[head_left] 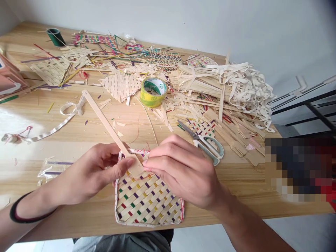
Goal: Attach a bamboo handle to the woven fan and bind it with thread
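Note:
A square woven bamboo mat (147,203) with coloured checks lies at the table's front edge, its white border stitched in red thread. Across its top edge rests a flat wooden handle (105,122), its wide end on the weave and its thin end pointing away to the left. My left hand (91,175) presses the wide end onto the mat with the thumb, fingers curled behind the edge. My right hand (183,171) is closed beside the wide end, fingertips pinched together. Red thread loops near those fingertips; what they pinch is too small to make out.
Scissors (202,141) lie beyond my right hand. A roll of yellow tape (153,92) stands mid-table among bamboo scraps. White ribbon (244,87) is heaped at the right over bamboo strips. A green thread spool (56,37) stands back left, and a white strap (52,131) curls at left.

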`<state>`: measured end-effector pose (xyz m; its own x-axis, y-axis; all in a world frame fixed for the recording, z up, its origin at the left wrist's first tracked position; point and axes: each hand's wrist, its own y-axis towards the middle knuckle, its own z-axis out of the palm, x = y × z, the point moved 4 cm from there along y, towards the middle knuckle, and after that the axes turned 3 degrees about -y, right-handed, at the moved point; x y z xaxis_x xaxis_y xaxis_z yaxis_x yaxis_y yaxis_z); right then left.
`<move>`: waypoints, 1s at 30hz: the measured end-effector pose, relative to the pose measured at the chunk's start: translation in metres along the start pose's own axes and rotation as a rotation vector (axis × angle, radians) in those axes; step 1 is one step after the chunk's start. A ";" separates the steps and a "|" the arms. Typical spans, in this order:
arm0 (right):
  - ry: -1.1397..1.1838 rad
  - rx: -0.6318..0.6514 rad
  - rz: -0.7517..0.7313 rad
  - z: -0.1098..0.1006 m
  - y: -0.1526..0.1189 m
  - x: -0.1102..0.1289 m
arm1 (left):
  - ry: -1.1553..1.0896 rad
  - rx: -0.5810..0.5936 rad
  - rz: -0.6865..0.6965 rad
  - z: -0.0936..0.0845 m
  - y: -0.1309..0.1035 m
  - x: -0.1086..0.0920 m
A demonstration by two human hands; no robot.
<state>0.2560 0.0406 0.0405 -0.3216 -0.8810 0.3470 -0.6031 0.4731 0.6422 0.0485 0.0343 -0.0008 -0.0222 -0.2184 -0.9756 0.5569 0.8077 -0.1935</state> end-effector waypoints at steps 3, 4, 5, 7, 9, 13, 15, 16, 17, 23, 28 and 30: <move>-0.049 0.027 -0.009 0.004 0.000 0.001 | 0.019 -0.021 -0.018 -0.001 -0.002 0.000; -0.055 0.029 -0.010 0.005 0.000 0.002 | 0.018 -0.025 -0.022 -0.001 -0.002 0.000; -0.051 0.026 -0.006 0.005 0.001 0.002 | 0.009 -0.026 -0.029 -0.002 -0.003 -0.001; 0.007 0.016 0.008 0.000 0.001 0.000 | -0.012 -0.019 -0.044 -0.002 -0.003 -0.002; 0.144 -0.011 0.061 -0.009 0.002 -0.004 | -0.019 -0.010 -0.058 -0.002 -0.003 -0.003; 0.404 -0.164 0.278 -0.032 -0.002 -0.028 | -0.008 0.013 -0.074 -0.002 -0.004 -0.006; 0.462 -0.236 0.383 -0.037 -0.006 -0.043 | 0.004 0.029 -0.057 -0.002 -0.004 -0.008; 0.492 -0.230 0.424 -0.036 -0.007 -0.049 | 0.015 0.035 -0.045 -0.002 -0.005 -0.009; 0.531 -0.182 0.459 -0.031 -0.008 -0.054 | 0.024 0.042 -0.030 -0.001 -0.005 -0.010; 0.909 0.309 0.596 0.017 -0.012 -0.056 | 0.025 0.052 0.074 0.000 -0.007 -0.020; 1.124 0.352 0.635 0.036 -0.021 -0.051 | 0.030 0.073 0.112 0.000 -0.008 -0.021; 1.174 0.342 0.658 0.040 -0.025 -0.050 | 0.024 0.076 0.107 0.000 -0.009 -0.019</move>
<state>0.2581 0.0732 -0.0198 0.0794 0.0998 0.9918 -0.7833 0.6216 0.0001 0.0439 0.0316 0.0193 0.0210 -0.1195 -0.9926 0.6185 0.7816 -0.0810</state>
